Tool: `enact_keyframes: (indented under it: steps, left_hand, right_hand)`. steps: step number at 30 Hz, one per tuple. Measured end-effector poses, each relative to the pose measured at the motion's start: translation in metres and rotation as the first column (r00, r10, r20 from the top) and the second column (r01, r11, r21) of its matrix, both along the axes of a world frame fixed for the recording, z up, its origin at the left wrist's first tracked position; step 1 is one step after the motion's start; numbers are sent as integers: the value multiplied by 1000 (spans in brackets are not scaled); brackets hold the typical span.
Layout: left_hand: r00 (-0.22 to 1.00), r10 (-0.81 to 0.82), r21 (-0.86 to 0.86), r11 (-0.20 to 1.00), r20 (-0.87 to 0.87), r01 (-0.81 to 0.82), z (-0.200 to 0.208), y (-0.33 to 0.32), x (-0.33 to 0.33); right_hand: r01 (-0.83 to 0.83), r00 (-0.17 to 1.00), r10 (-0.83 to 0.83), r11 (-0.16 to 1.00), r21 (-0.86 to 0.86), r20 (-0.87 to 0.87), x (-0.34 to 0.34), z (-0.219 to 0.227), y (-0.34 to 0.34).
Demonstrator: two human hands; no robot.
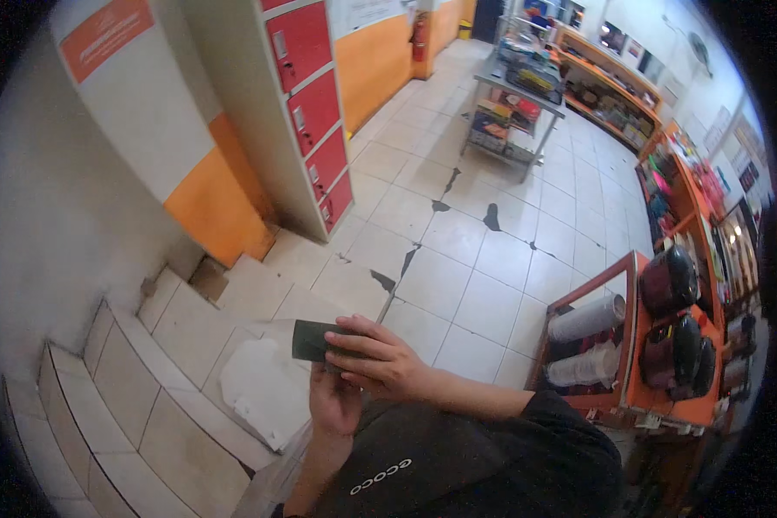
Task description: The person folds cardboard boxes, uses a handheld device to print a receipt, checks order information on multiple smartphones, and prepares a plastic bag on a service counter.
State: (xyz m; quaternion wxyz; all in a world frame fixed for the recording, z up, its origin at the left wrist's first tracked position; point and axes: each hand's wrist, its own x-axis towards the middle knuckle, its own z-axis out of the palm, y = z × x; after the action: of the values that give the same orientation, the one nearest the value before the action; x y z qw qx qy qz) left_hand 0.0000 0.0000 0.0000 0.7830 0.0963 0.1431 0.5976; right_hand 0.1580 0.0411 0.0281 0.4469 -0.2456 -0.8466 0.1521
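Note:
A dark green, block-like rectangular thing (309, 340) is held up in front of my body; its exact kind I cannot make out. My right hand (384, 358) lies over its right side, fingers wrapped across the top. From below, my left hand (335, 401) supports it, with fingers bent and partly hidden behind my right hand. The green thing's left end sticks out past the fingers. Below and to the left of it, a white sheet or flattened bag (259, 388) with an uneven edge lies on the tiled step.
Tiled steps (116, 380) curve along the lower left. Red-doored lockers (318, 116) stand beyond them. At the right, an orange shelf (634, 345) carries dark rounded appliances (669, 345) and stacked white cups (583, 367). A metal table (527, 91) stands farther off on the chipped tile floor (466, 285).

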Motion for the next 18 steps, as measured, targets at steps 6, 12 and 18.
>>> enact_keyframes:
  steps: [6,12,18]
  left_hand:
    - [895,56,88,996,-442,-19,8,15,77]
    - [610,-328,-21,891,-722,454,5,20,101]
    - [235,-730,-189,447,-642,874,-36,7,108]
  right_hand:
    - [259,963,-264,962,-91,-46,73,-7,-30]
    - [31,850,-339,798,-602,-404,137,-30,-72]
    - [178,921,-360,731,-659,-150,183,-49,-74]
